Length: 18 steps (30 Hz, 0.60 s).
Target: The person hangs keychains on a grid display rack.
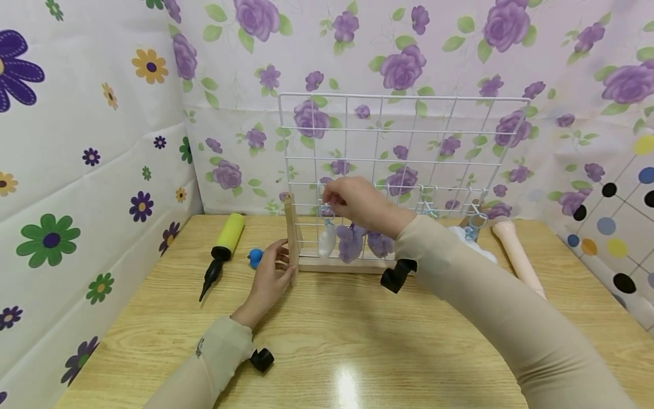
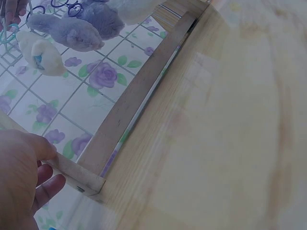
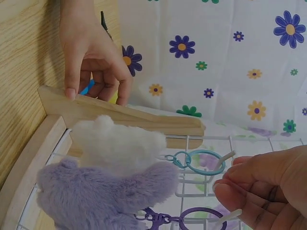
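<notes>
My left hand [image 1: 269, 279] grips the wooden side foot [image 2: 72, 172] of a white wire grid rack [image 1: 403, 132], thumb on one side and fingers curled on the other. My right hand [image 3: 273, 187] is up at the grid, fingers loosely bent beside a light-blue ring [image 3: 206, 163] that hangs on a white hook [image 3: 228, 158]. I see nothing between those fingertips. From the ring hangs a white plush keychain [image 1: 327, 241]. Beside it hang two purple plush keychains, one [image 1: 350, 244] nearer the white plush and another [image 1: 380, 244] partly behind my right arm.
On the left lies a yellow and black hand pump [image 1: 227, 241], with a small blue object [image 1: 256, 258] near the rack. More light-blue rings [image 1: 475, 222] with white plush are at the grid's right end. A pale pink cylindrical object [image 1: 516, 253] lies to the right on the wooden table [image 1: 317, 346].
</notes>
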Tool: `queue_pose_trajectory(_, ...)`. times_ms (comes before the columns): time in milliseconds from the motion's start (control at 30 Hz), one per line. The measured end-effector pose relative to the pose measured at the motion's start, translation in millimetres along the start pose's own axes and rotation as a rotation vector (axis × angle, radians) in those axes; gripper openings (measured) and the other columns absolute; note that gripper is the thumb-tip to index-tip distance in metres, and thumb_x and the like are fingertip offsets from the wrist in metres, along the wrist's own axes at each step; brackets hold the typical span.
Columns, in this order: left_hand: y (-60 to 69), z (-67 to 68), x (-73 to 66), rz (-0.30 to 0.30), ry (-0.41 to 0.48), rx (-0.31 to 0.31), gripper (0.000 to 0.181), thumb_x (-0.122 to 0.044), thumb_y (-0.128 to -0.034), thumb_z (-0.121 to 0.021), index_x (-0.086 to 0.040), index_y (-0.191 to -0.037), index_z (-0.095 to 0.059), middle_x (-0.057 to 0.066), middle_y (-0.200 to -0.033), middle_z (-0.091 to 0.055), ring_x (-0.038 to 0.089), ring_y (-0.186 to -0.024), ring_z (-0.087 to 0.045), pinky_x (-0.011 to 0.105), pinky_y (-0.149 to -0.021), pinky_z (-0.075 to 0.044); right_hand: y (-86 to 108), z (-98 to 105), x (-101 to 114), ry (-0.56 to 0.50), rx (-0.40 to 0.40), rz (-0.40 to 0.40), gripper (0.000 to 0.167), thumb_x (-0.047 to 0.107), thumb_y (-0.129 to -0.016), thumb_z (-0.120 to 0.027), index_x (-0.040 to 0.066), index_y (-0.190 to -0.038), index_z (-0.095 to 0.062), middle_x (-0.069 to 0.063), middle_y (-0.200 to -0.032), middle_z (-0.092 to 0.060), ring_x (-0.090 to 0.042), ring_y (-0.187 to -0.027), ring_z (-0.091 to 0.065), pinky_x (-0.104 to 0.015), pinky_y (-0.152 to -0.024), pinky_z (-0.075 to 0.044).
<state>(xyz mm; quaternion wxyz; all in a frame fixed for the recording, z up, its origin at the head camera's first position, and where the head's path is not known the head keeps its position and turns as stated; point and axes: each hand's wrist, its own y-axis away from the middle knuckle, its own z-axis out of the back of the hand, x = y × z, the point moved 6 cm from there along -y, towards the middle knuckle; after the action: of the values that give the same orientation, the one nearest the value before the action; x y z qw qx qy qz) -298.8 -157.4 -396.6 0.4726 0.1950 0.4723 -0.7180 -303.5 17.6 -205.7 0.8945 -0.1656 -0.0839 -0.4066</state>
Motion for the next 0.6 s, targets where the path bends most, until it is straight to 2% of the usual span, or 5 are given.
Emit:
queue_pose_trajectory(300, -0.6, -1.1, -1.5, -0.009, 0.013, -0.002, 0.060, 0.008, -0.0850, -0.065, 0.003, -0.138, -0.038, 0.024, -0.115, -0.055, 0.033, -0.094, -0.059, 0.045, -0.078, -0.057, 8.9, 8, -6, -0.089, -0.059, 0.001, 0.016, 0.002, -0.093, -0.057, 0.002, -0.107, -0.065, -0.011, -0.100, -0.069, -0.021, -0.092, -0.065, -0.031, -0.082, -0.056)
queue_pose_trajectory(600, -0.4, 1.8, -0.7, 0.055, 0.051, -0.015, 0.060, 0.006, -0.0849, -0.067, 0.001, -0.139, -0.040, 0.022, -0.116, -0.055, 0.031, -0.094, -0.059, 0.043, -0.079, -0.057, 23.1, 16, -5, -0.117, -0.113, 0.015, 0.017, 0.009, -0.094, -0.059, 0.003, -0.108, -0.066, -0.008, -0.097, -0.069, -0.018, -0.086, -0.064, -0.030, -0.076, -0.056)
